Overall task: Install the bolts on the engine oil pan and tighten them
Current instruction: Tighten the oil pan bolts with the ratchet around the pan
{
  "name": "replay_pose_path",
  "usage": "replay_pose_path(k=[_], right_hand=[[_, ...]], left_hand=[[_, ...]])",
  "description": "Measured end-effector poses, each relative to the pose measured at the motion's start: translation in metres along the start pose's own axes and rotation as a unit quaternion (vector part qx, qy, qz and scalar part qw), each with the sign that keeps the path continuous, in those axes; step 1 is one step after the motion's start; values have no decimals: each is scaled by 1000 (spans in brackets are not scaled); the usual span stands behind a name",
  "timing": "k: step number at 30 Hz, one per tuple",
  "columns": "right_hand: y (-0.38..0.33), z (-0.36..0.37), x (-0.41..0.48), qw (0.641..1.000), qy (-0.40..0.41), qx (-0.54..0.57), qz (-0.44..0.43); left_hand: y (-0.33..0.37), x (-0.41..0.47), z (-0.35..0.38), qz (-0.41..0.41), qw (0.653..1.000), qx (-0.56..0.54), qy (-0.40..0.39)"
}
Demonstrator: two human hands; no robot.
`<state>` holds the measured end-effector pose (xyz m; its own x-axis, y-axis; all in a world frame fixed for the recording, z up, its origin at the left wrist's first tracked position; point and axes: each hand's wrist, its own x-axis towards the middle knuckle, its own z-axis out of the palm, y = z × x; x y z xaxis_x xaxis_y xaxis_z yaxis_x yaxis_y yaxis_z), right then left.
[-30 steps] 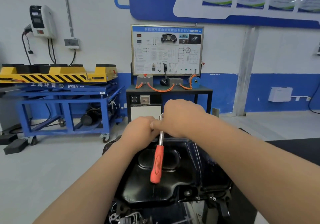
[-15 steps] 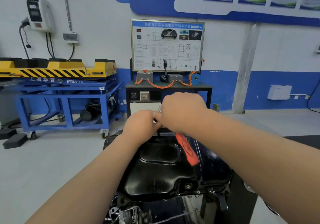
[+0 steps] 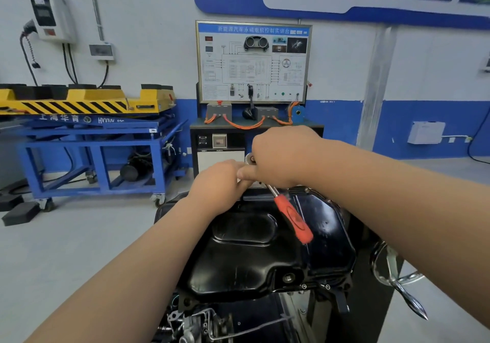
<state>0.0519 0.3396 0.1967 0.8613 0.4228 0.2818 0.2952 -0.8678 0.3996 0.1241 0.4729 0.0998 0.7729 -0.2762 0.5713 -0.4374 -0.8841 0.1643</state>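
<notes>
Oil pan [image 3: 254, 257] lies below both hands, black and shiny, with its closed bottom facing up, so its inside cannot be seen. A round drain plug [image 3: 288, 278] sits in the pan's near side, on the wrist side of the hands. Two small bolts [image 3: 304, 286] sit in the rim just below the plug.

The right hand [image 3: 283, 157] is over the far rim of the pan. Its fingers curl around the metal part of a ratchet wrench [image 3: 293, 218]. The wrench's round silver head pokes out beside the knuckles. The red handle sticks out under the hand and slants back toward the right arm, above the pan. The pointer finger reaches out and touches the left hand.

The left hand [image 3: 217, 181] is just beside the right hand and a bit lower, right under the wrench head. It is closed like a fist, but its fingers are hidden, so I cannot tell what it holds.

Both arms reach straight out. Past the hands stands a training board [image 3: 253, 61], with a blue cart [image 3: 92, 141] off to the left.
</notes>
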Motion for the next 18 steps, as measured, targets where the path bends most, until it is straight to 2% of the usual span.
replay_pose_path(k=[4,9,11,14,15,16,18], right_hand=[[-1,-1,-2,1000,20,-6,7],[-7,-10,-1,988,91,-95,-82],[-8,-7,1,993,90,-67,-47],[-9,0,0,995,1,84,45],[-10,2,1,992,-7,112,58],[-10,2,1,993,1,104,49],[-9,-4,0,999,41,13,5]], left_hand=[[-1,0,-3,9,999,34,-15],[1,0,-5,36,998,33,-31],[1,-3,-5,19,1000,1,-16],[3,-7,-5,-21,1000,16,-2],[3,-8,-4,-28,999,22,0],[3,-7,-4,-21,1000,17,7],[2,-5,-4,6,1000,1,8]])
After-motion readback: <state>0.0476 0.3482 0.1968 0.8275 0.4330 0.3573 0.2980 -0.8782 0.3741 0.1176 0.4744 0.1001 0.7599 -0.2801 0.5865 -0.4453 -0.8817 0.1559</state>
